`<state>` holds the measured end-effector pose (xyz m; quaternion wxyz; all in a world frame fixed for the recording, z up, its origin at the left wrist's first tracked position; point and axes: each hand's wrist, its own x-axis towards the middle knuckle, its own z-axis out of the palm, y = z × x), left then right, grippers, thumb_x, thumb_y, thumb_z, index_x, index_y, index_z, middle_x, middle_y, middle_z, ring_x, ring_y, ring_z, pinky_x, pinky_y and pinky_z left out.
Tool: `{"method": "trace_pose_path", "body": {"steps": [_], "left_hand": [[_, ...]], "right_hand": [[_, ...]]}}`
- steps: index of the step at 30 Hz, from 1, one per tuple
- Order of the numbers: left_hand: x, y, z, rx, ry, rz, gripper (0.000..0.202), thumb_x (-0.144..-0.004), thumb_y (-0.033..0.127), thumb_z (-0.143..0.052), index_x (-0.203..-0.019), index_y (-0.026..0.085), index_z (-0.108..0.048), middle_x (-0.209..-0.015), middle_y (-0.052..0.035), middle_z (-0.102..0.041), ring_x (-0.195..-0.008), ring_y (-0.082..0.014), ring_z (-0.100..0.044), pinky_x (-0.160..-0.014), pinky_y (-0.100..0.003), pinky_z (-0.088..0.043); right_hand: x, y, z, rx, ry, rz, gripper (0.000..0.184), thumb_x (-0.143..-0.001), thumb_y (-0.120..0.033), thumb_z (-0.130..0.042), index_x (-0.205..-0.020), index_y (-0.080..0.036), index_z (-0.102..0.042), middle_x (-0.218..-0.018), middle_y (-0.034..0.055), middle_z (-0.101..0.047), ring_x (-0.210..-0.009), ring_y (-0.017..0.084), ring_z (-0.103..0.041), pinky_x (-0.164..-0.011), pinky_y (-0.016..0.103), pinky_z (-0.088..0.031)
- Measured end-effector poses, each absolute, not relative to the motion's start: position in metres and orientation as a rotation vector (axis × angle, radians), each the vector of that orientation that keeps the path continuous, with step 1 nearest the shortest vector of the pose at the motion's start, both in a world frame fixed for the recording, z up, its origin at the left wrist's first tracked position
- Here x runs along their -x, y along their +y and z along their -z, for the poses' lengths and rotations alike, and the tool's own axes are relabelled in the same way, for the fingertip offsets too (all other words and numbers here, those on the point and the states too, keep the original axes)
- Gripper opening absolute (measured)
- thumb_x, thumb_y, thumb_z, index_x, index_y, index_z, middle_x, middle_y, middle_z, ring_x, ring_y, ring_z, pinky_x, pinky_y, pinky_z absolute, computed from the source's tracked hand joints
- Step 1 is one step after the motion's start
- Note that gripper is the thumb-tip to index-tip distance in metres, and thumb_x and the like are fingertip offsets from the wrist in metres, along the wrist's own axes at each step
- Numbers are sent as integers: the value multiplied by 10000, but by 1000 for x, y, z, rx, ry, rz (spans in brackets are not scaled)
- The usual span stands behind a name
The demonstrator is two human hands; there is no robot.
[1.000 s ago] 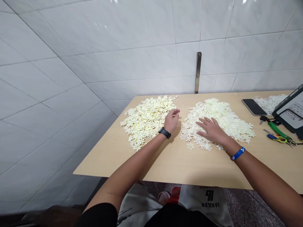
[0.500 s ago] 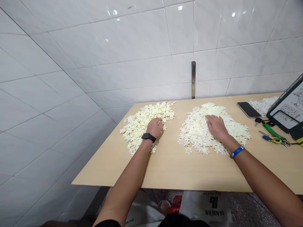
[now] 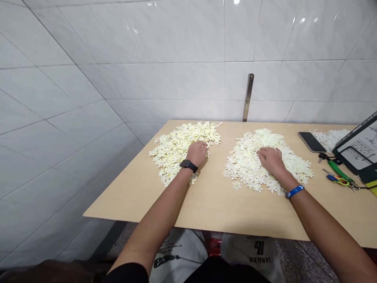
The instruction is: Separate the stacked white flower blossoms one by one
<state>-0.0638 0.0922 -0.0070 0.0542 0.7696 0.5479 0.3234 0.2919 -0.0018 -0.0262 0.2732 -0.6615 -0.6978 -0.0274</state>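
Head: flowers [image 3: 246,161] beneath right grip [image 3: 271,160].

To the right on your desk [image 3: 126,200], you have a dark phone [image 3: 312,142], a dark box [image 3: 357,146] with a pale printed panel and, nearer you, a green strap [image 3: 341,171]. A metal strip [image 3: 247,97] stands against your far tiled wall [image 3: 176,80].

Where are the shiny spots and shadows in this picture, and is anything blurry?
In the head view, little white glare spots shine on the wall tiles near the top; in the head view, a soft shadow lies on the wooden tabletop beside the left forearm; in the head view, the right flower pile looks so pale its petals blend together.
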Motion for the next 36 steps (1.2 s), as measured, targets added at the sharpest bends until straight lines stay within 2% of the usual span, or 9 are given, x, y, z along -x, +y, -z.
{"method": "trace_pose_path", "body": {"steps": [7,12,15,18,21,24,26,30,36], "left_hand": [[61,89,7,-2331,1626,-1021,283,-934,239,-448,-936,176,-724,-1094,-114,-759,-1091,-282,-668,-1045,-448,-495],[62,88,4,-2295,1639,-1047,297,-935,240,-438,-956,171,-726,-1116,-115,-758,-1114,-278,-668,-1048,-432,-500],[64,87,2,-2269,1653,-1055,297,-931,239,-440,-962,175,-728,-1123,-111,-758,-1108,-276,-673,-1045,-427,-505],[65,86,0,-2247,1660,-1054,293,-925,237,-448,-962,175,-731,-1124,-114,-758,-1101,-281,-674,-1039,-430,-508],[64,85,-1,-2240,1650,-1050,295,-929,240,-446,-959,174,-732,-1123,-117,-757,-1102,-283,-673,-1036,-427,-509],[62,84,0,-2241,1633,-1048,294,-936,243,-443,-956,178,-729,-1122,-116,-757,-1108,-284,-668,-1040,-432,-506],[60,83,1,-2241,1622,-1045,290,-934,243,-446,-945,179,-729,-1111,-116,-758,-1099,-285,-670,-1033,-435,-511],[58,83,2,-2233,1607,-1046,290,-929,241,-450,-937,177,-732,-1082,-113,-763,-1080,-282,-674,-1019,-435,-519],[59,85,4,-2209,1613,-1062,293,-934,251,-450,-947,177,-734,-1102,-104,-764,-1089,-277,-672,-1029,-433,-516]], "right_hand": [[-297,1,27,1745,-1757,95,334,-960,-290,-450,-1062,-200,-754,-1228,119,-757,-1227,308,-643,-1179,631,-246],[-306,2,18,1684,-1656,127,373,-945,-234,-404,-1048,-179,-758,-1178,125,-775,-1136,272,-698,-1066,482,-466],[-311,1,14,1682,-1607,158,395,-939,-207,-382,-1049,-159,-758,-1178,136,-772,-1118,265,-704,-987,418,-521],[-313,-1,12,1717,-1601,201,362,-917,-200,-416,-995,-160,-767,-1125,142,-780,-1075,298,-705,-973,455,-504],[-312,-4,9,1755,-1623,251,312,-905,-230,-482,-989,-159,-774,-1111,152,-772,-1084,344,-677,-1012,529,-430],[-308,-6,8,1762,-1740,324,338,-929,-286,-530,-1155,-171,-753,-1247,156,-723,-1199,350,-609,-1065,540,-351],[-304,-6,8,1785,-1851,338,334,-955,-293,-513,-1167,-204,-756,-1322,143,-688,-1251,339,-566,-1073,530,-322],[-302,-1,13,1874,-1872,288,306,-964,-311,-495,-911,-210,-779,-1275,131,-697,-1227,328,-554,-1045,522,-309],[-311,3,20,1940,-1793,278,273,-890,-307,-541,-1024,-197,-752,-1228,158,-675,-1152,351,-547,-966,529,-338]]}}
